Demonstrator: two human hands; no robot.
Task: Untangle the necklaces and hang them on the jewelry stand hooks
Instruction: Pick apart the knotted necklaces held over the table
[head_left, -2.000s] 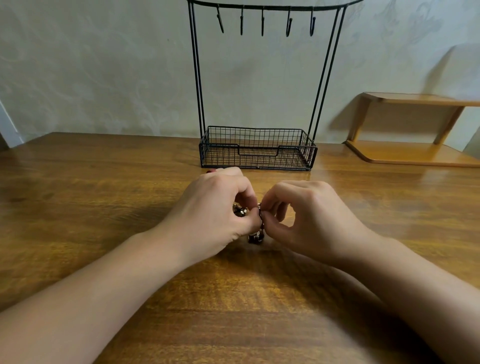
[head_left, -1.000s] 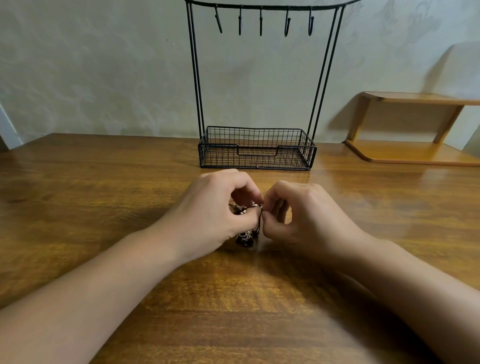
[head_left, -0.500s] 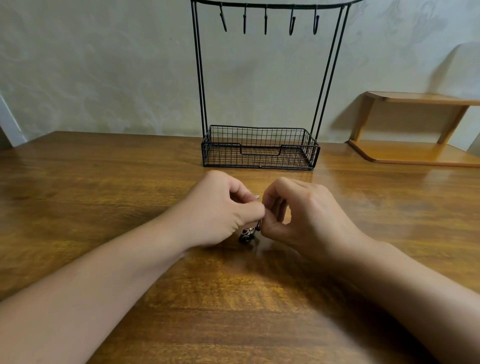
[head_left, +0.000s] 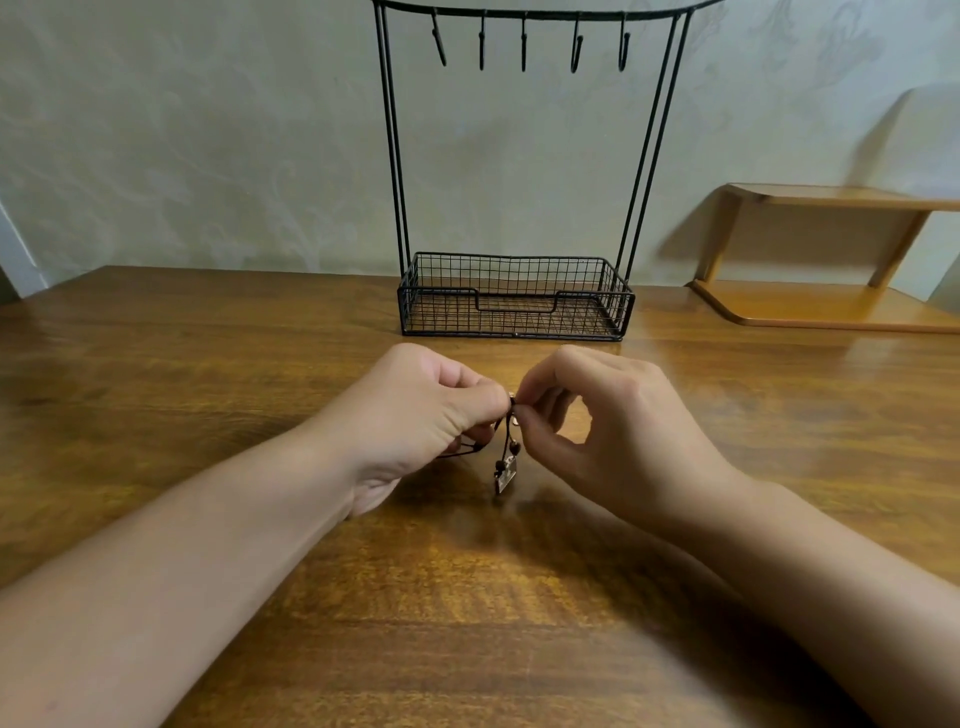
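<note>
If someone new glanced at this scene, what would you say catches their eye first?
Most likely the two hands meeting at mid-table: the left hand and right hand both pinch a dark corded necklace, its small pendant dangling between them. Behind them stands the black wire jewelry stand, its five hooks all bare, and a wooden shelf sits far right.

Over a brown wooden table, the left hand and right hand meet fingertip to fingertip, both pinching a dark corded necklace — small beads and a pendant dangle just above the wood. Beyond stands a black wire jewelry stand with five bare hooks; far right, a wooden shelf.
</note>
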